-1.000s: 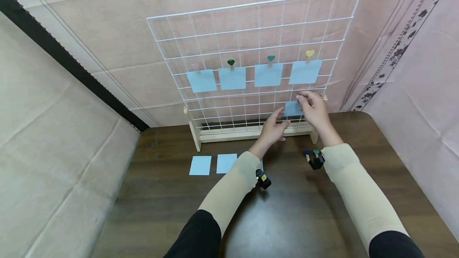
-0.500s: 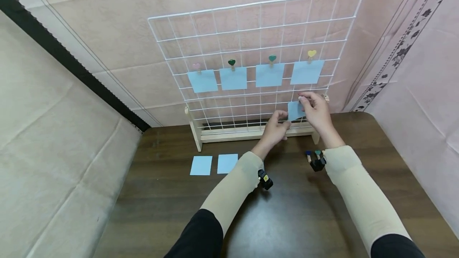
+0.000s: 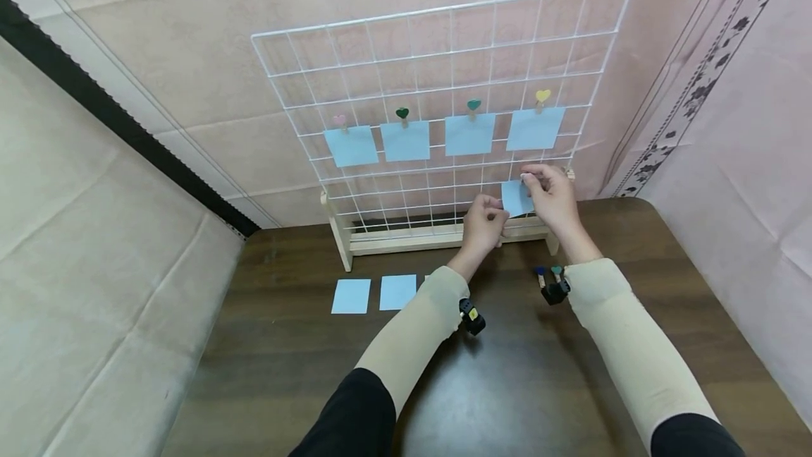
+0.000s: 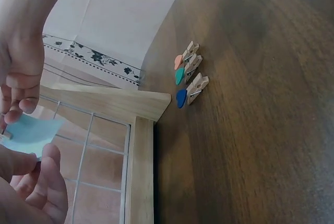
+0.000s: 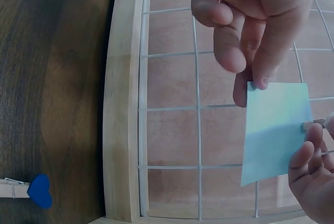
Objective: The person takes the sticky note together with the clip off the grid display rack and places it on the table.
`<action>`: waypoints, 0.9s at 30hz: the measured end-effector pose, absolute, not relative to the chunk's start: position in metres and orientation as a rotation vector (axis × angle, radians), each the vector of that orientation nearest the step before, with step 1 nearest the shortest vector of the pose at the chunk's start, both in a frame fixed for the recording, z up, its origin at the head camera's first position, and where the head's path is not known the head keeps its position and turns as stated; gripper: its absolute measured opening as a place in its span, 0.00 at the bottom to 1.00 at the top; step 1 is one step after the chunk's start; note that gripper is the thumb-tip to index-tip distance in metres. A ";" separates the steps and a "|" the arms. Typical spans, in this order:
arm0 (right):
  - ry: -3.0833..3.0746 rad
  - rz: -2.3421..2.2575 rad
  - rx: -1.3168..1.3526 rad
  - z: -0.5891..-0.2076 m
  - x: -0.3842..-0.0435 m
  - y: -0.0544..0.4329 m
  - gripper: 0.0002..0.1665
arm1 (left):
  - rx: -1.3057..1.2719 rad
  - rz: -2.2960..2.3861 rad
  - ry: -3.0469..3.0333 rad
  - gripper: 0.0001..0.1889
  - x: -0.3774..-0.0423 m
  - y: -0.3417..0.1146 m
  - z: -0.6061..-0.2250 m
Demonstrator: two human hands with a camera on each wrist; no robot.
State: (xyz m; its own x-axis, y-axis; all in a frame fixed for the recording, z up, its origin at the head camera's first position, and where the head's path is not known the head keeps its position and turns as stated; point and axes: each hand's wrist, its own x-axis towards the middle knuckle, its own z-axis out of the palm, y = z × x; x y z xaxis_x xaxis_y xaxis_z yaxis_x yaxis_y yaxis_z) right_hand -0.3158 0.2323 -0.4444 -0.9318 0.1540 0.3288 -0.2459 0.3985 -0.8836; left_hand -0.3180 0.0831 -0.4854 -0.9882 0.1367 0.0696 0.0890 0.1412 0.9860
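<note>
Low at the right of a white wire grid, a blue paper square is between my two hands. My left hand pinches its lower left corner between thumb and finger, as the right wrist view shows. With the fingers of my right hand I pinch a small wooden clothespin at the paper's upper edge. The clothespin is partly hidden by my fingers. Higher on the grid hang several blue squares, each under a heart clothespin: pink, dark green, teal and yellow.
Blue squares lie on the brown table; my left forearm partly covers the row. Right of the grid's wooden stand lie loose clothespins with orange, green and blue hearts. Pale cloth hangs behind and beside.
My left fingers have closed from spread to a pinch on the paper's lower corner. The paper has tilted slightly, while my right hand stays almost in place on the clothespin.
</note>
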 end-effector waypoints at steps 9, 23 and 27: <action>-2.251 1.480 0.055 -0.447 -0.317 0.230 0.19 | 0.279 1.944 2.502 0.12 -0.317 0.082 -0.486; -2.146 1.435 0.058 -0.447 -0.312 0.233 0.18 | 0.345 1.916 2.545 0.10 -0.310 0.063 -0.491; -2.142 1.509 0.058 -0.446 -0.305 0.234 0.19 | 0.327 1.905 2.541 0.10 -0.305 0.055 -0.491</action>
